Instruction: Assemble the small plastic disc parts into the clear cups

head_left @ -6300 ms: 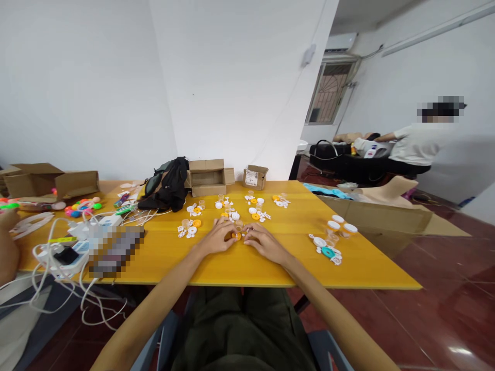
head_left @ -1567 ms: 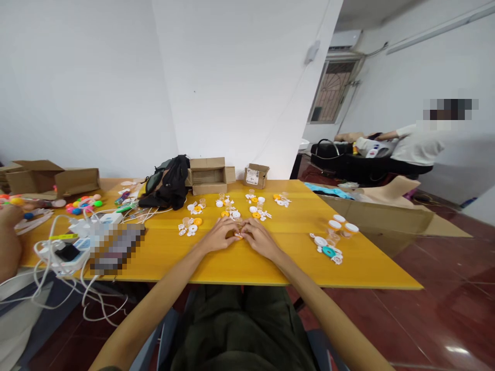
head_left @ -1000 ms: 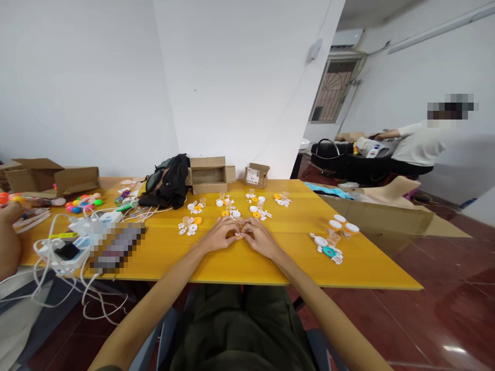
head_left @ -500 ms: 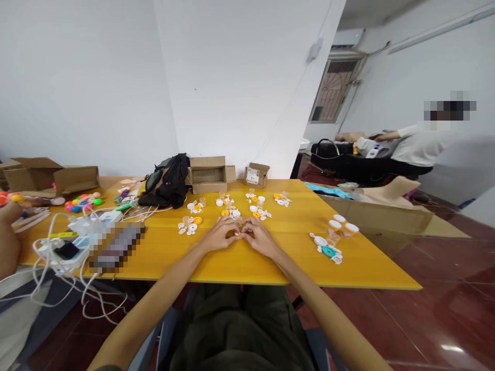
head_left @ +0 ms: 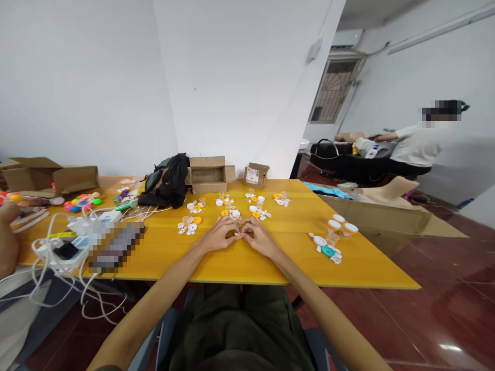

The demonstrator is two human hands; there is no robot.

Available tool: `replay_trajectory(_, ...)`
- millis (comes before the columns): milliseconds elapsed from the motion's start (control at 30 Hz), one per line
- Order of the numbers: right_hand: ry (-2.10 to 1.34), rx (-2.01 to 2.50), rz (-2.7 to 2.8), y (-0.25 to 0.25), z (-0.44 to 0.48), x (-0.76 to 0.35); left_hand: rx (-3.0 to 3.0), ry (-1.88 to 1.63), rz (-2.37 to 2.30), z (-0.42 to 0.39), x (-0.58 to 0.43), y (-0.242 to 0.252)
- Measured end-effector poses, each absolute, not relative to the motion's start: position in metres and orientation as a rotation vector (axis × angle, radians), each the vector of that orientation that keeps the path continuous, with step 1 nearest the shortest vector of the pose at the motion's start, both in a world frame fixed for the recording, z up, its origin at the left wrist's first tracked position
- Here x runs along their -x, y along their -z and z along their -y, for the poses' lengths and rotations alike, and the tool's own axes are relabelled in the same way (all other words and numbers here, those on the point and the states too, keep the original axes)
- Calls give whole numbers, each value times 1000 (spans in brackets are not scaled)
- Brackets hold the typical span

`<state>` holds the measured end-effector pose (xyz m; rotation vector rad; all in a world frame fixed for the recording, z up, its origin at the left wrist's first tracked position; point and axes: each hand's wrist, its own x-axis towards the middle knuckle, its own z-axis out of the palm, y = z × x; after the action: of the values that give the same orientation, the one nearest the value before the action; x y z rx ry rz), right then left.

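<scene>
My left hand (head_left: 221, 234) and my right hand (head_left: 258, 236) meet over the yellow table (head_left: 216, 268), fingertips nearly touching. Both are closed around a small orange and white part (head_left: 238, 235), mostly covered by the fingers. Just beyond them are clusters of white pieces, clear cups and orange rings, among them an orange ring (head_left: 197, 220) to the left and a white disc (head_left: 235, 213) behind. To the right, a teal ring (head_left: 328, 251) lies among white pieces by a white disc (head_left: 319, 240). Several cups with white lids (head_left: 350, 228) stand near it.
Cardboard boxes (head_left: 209, 175) and a black bag (head_left: 170, 180) line the back. A power strip (head_left: 77, 247) with tangled white cables, a blurred flat object and colourful balls lie left. Another person's arm (head_left: 7, 239) is at the far left; a person sits at the far right.
My hands have stayed almost in place around the small part. The seated person at the far right has shifted their head slightly to the left.
</scene>
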<state>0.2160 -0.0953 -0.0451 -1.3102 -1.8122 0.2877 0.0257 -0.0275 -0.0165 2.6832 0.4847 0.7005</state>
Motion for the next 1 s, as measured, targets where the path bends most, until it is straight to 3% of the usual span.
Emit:
replay_trajectory(267, -79, 1280, 1940, 38, 99, -216, -2698, -696, -485, 29, -25, 15)
replay_trajectory(1000, -309, 1365, 1736, 56, 85, -219, -2677, -683, -501, 28, -25, 17)
